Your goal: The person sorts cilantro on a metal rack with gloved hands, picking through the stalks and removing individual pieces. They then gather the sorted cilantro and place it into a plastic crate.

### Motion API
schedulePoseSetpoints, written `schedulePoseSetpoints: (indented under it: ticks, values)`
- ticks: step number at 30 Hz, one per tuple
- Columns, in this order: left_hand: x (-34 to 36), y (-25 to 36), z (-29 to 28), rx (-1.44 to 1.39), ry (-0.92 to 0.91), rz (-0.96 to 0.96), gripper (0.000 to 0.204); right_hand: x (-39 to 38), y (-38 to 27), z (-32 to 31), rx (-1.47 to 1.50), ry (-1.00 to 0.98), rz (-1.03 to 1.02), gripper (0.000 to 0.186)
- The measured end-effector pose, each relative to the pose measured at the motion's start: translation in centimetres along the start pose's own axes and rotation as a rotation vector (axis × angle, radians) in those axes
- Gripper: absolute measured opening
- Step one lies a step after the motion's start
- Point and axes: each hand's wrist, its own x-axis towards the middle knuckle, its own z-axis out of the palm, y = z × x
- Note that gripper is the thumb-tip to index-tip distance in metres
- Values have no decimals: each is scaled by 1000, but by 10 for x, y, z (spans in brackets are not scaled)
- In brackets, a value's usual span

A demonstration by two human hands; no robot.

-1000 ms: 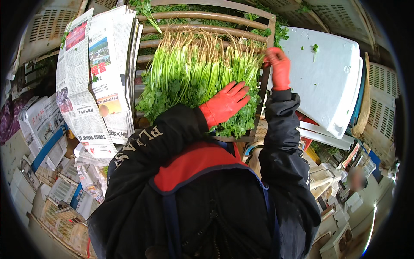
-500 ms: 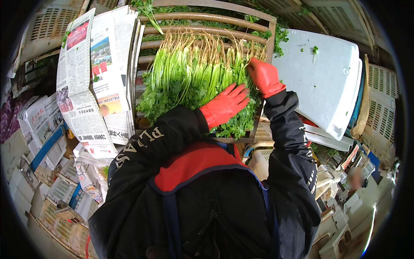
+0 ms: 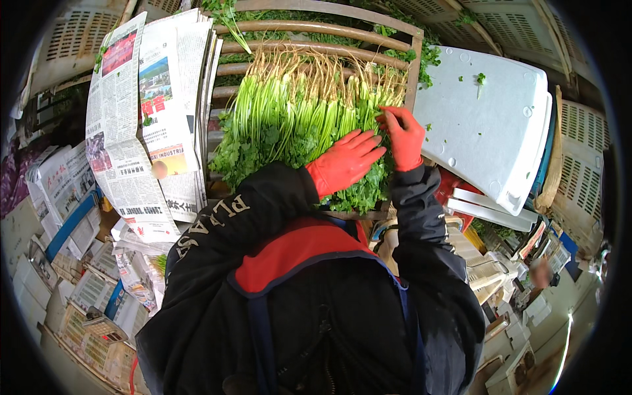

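Observation:
A row of leafy green celery-like stalks (image 3: 289, 112), pale roots toward the top, lies across a slatted rack (image 3: 313, 48). My left hand (image 3: 345, 162), in a red rubber glove, lies flat on the leaves and lower stalks at the right part of the row, fingers slightly apart. My right hand (image 3: 403, 135), also red-gloved, is just above it at the row's right end, fingers curled toward the stalks with thumb and forefinger close; whether a stalk is between them is too small to make out.
Stacked newspapers (image 3: 151, 112) are on the left. A white foam board (image 3: 480, 125) with leaf scraps is at the right, over more pale boards (image 3: 494, 207). Plastic crates (image 3: 573, 171) surround the rack, and more papers (image 3: 56, 184) lie at the far left.
My right hand has moved down and inward from the rack's upper right side to beside my left hand's fingers. My left hand has shifted only slightly.

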Motion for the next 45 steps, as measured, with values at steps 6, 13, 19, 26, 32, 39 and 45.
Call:
schedulePoseSetpoints:
  ticks: [6,13,19,26,32,39,45]
  values:
    - [14,0,-6,-471,341,-145,45,-31,8,-9,-84,82,-188,19]
    - [9,-3,12,-112,293,-2,13,6,-3,1,-35,-134,167,29]
    - [15,-6,4,-108,200,62,11,7,7,15,-401,-42,-85,25]
    - [26,9,-27,-1106,379,-400,33,-36,7,13,-25,148,-163,14]
    - [35,-15,-17,-993,62,-361,33,-73,-68,-30,-72,-543,-320,9]
    - [34,-4,1,-533,42,-114,31,-55,-81,-127,738,-35,-301,33]
    - [27,-15,27,-208,111,64,35,27,-58,-65,406,-159,125,47]
